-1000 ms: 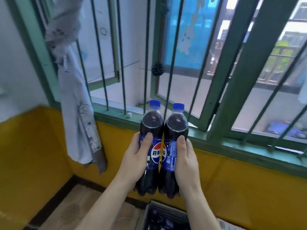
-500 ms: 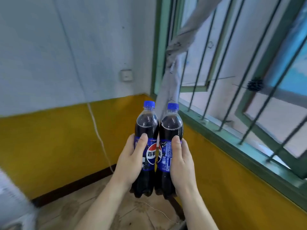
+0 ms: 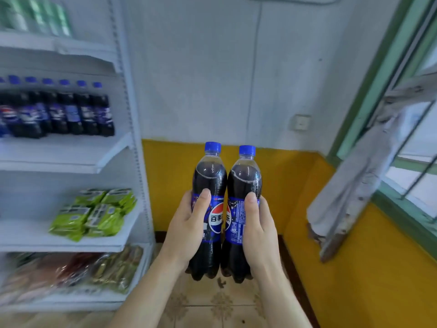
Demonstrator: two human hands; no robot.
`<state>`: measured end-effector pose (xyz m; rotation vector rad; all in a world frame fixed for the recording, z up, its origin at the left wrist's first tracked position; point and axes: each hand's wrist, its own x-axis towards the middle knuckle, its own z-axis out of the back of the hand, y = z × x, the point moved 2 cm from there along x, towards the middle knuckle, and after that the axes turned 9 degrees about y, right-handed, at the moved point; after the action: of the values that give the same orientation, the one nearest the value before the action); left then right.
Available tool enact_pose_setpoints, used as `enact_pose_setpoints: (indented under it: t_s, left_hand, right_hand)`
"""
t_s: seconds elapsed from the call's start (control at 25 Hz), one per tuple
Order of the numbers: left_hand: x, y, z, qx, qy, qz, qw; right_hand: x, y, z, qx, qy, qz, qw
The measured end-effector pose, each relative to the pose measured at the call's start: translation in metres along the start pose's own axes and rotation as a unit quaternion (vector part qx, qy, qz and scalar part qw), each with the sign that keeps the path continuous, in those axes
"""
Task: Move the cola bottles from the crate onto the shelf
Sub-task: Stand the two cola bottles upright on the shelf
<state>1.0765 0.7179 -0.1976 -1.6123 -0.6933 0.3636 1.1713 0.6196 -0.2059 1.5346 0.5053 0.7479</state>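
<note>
Now we hold two cola bottles up in front of us, at the middle of our view. Our left hand is wrapped round the left cola bottle, with the thumb pressed on its blue label. Our right hand is wrapped round the right cola bottle the same way. Both bottles stand straight up and touch each other along their sides. Each one has a blue cap, dark cola inside and a blue label round the middle. The left label shows a red, white and blue round sign.

At 9 o'clock stands a white shelf with many levels. One level holds a row of cola bottles just like ours, standing side by side. They look blurry. The level below holds green packets in a pile. The lowest level holds more packets, reddish and brownish, too blurry to name. At 11 o'clock, the top level holds green things we cannot make out.

Behind our bottles is a wall, white above and yellow below. At 3 o'clock a pale cloth hangs by a green window frame.
</note>
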Motion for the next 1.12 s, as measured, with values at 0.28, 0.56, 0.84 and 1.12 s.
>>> enact_pose_setpoints:
  t_s: [0.28, 0.56, 0.84, 1.12]
  left_hand:
    - [-0.056, -0.023, 0.102, 0.025, -0.13, -0.011, 0.991]
    - [-0.085, -0.037, 0.162, 0.051, -0.251, -0.032, 0.966]
    - [-0.083, -0.04, 0.206, 0.073, -0.355, -0.029, 0.931]
    - [-0.081, -0.048, 0.273, 0.084, -0.388, -0.028, 0.918]
  right_hand:
    - [-0.007, -0.008, -0.114, 0.011, 0.122, 0.011, 0.992]
    - [0.001, -0.008, -0.19, 0.026, 0.239, 0.011, 0.971]
    - [0.025, -0.008, -0.242, 0.018, 0.316, 0.035, 0.948]
    - [0.041, -0.012, -0.309, 0.007, 0.364, 0.051, 0.93]
